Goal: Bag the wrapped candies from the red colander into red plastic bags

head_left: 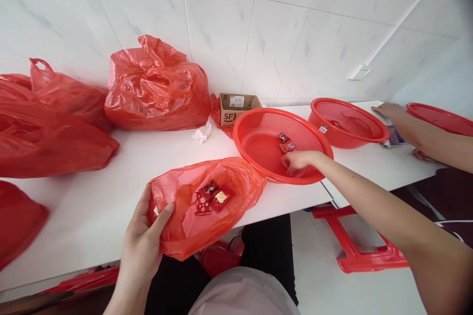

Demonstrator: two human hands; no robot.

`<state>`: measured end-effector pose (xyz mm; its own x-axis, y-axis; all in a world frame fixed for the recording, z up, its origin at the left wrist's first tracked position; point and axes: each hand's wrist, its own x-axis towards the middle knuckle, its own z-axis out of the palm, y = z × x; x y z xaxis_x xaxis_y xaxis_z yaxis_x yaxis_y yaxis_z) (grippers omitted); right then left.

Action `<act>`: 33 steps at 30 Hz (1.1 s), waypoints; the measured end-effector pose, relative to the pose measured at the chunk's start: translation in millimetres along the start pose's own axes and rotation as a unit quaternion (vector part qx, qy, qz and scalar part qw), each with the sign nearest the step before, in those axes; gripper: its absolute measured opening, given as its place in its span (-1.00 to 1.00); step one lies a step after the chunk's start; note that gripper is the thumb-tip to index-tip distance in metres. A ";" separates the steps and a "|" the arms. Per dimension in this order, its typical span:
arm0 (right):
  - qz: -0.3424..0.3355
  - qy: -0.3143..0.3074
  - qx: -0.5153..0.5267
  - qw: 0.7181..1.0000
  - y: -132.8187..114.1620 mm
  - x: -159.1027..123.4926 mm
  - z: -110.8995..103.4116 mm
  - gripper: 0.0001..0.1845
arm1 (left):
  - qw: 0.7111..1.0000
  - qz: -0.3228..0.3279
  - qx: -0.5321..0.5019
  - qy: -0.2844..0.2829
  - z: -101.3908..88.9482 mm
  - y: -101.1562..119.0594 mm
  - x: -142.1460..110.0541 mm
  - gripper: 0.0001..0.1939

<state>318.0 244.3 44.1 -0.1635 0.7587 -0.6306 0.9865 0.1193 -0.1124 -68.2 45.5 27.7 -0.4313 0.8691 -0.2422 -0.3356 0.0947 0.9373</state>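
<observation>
Three packets [221,199] lie in the bag [185,246] left hand [143,238] grips; more remain in the basket [258,148], right hand [298,160] inside, hold undetermined.

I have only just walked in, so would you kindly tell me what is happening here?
The person's left hand holds an open, translucent red plastic bag at the front of the white table, with three small, shiny wrapped packets inside. The right hand reaches into a round, red, perforated plastic basket beside two similar packets; whether it grips anything is hidden. To the right, another person's hand is beside a second red perforated basket.
</observation>
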 end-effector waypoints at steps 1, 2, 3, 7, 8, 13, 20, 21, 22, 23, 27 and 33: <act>-0.007 0.005 0.013 1.000 -0.6 0.3 -0.9 -0.74 | 1.000 -0.006 -0.001 -0.002 -0.1 0.7 -0.3 -0.12; -0.016 0.013 0.028 0.999 -1.1 -0.1 -2.5 -0.73 | 1.000 -0.012 -0.003 -0.004 -0.5 1.3 -0.5 -0.14; -0.029 0.024 0.047 0.998 -1.8 -1.0 -4.8 -0.73 | 1.000 -0.016 -0.004 -0.004 -0.9 1.9 -0.8 -0.15; -0.101 0.083 0.139 0.982 -11.1 -9.7 -17.9 -0.78 | 1.000 -0.017 0.000 0.008 -2.0 3.5 -2.0 -0.20; -0.119 0.104 0.158 0.975 -15.9 -13.1 -21.6 -0.77 | 1.000 -0.015 0.000 0.012 -2.1 3.7 -2.2 -0.21; -0.198 0.196 0.299 0.913 -53.0 -38.0 -33.6 -0.83 | 1.000 -0.001 -0.005 0.021 -3.3 1.4 -1.7 -0.21; -0.338 0.139 0.412 0.835 -123.1 -69.5 -8.0 -0.89 | 1.000 -0.004 -0.012 0.007 -4.5 -2.3 0.4 -0.12; -0.341 0.153 0.400 0.837 -127.6 -68.0 -5.4 -0.89 | 1.000 -0.002 -0.012 0.007 -4.3 -2.4 0.2 -0.12; -0.334 0.181 0.378 0.844 -128.3 -64.2 -5.0 -0.87 | 1.000 0.000 -0.010 0.008 -4.2 -2.6 0.0 -0.12; -0.318 0.220 0.345 0.855 -124.8 -58.3 -6.9 -0.85 | 1.000 0.002 -0.009 0.009 -4.3 -2.8 -0.4 -0.12; -0.130 0.308 0.120 0.935 -73.0 -21.3 -28.2 -0.66 | 1.000 0.011 -0.007 0.018 -6.4 -3.5 -1.1 -0.15; 0.020 0.156 0.012 0.987 9.3 21.2 -33.4 -0.25 | 0.999 -0.025 -0.012 0.015 -8.6 0.2 0.0 -0.12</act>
<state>324.1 282.9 55.4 -0.1093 0.9234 -0.3680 0.9910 0.0723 -0.1130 -75.4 41.4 25.7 -0.4383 0.8484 -0.2969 -0.3781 0.1257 0.9172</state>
